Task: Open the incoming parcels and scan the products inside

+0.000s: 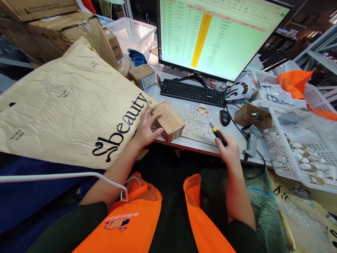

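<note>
My left hand [145,128] grips a small taped cardboard box [170,121] that rests at the near edge of the desk, fingers curled over its left end. My right hand [229,149] is closed around a small knife with a black and yellow handle [219,135], its tip pointing up and left toward the box. A gap of printed desk mat [201,119] lies between the knife and the box.
A large tan padded "Sbeauty" mailer [65,105] lies at the left. Behind stand a keyboard [193,92], monitor [216,35], mouse [225,117] and small boxes [143,75]. A barcode scanner [250,138], an open box [252,116] and white baskets [297,147] fill the right.
</note>
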The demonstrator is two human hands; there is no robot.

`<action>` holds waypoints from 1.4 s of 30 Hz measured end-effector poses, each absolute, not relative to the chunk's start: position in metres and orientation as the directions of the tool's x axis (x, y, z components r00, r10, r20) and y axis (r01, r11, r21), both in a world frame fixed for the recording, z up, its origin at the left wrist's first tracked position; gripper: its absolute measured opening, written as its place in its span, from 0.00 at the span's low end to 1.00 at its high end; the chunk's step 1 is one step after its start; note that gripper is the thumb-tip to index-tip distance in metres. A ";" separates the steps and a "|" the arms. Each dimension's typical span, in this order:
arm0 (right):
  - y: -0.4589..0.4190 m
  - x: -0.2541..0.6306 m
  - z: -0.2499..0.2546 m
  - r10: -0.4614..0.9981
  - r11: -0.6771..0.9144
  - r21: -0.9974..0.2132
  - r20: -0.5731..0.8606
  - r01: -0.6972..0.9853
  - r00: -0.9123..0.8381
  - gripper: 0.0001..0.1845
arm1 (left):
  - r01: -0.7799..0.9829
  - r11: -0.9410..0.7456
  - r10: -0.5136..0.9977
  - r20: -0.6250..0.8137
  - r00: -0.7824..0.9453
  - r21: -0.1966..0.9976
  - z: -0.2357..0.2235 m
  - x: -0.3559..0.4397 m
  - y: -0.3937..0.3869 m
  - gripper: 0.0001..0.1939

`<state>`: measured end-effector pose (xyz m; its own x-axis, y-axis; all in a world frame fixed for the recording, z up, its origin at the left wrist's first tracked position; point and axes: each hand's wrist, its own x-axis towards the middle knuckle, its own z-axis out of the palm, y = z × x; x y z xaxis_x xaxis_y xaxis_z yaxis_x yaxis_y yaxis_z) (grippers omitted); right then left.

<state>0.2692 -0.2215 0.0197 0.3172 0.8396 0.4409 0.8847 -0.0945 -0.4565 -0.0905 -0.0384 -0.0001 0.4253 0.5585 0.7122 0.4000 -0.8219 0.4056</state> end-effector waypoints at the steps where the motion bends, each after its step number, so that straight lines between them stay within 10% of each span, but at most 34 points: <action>1: -0.228 0.259 0.022 0.866 -0.045 -0.477 0.420 0.878 0.273 0.32 | 0.421 -0.801 0.586 0.700 0.407 0.426 0.000 -0.092 -0.037 0.36; 12: -0.227 0.169 0.102 0.969 0.043 -0.038 0.244 0.998 -0.032 0.23 | 0.586 -0.752 0.565 0.752 0.340 0.301 0.001 -0.042 -0.120 0.16; 26: -0.227 0.249 0.123 0.960 -0.235 0.159 0.191 0.959 0.203 0.22 | 0.571 -0.790 0.538 0.699 0.471 0.222 0.020 -0.055 -0.115 0.15; 32: -0.181 0.302 0.036 0.858 -0.442 -0.184 0.198 0.878 0.473 0.30 | 0.586 -0.799 0.592 0.347 0.727 0.134 0.092 -0.029 -0.074 0.17; 37: -0.141 0.242 0.008 0.865 -0.067 -0.696 0.317 0.715 0.389 0.41 | 0.452 -0.880 0.437 -0.122 0.891 0.150 0.138 0.017 -0.021 0.38; 42: -0.141 0.193 0.012 0.912 -0.011 -0.844 0.211 0.536 0.352 0.53 | 0.382 -0.924 0.374 -0.169 0.912 0.012 0.144 0.042 -0.031 0.40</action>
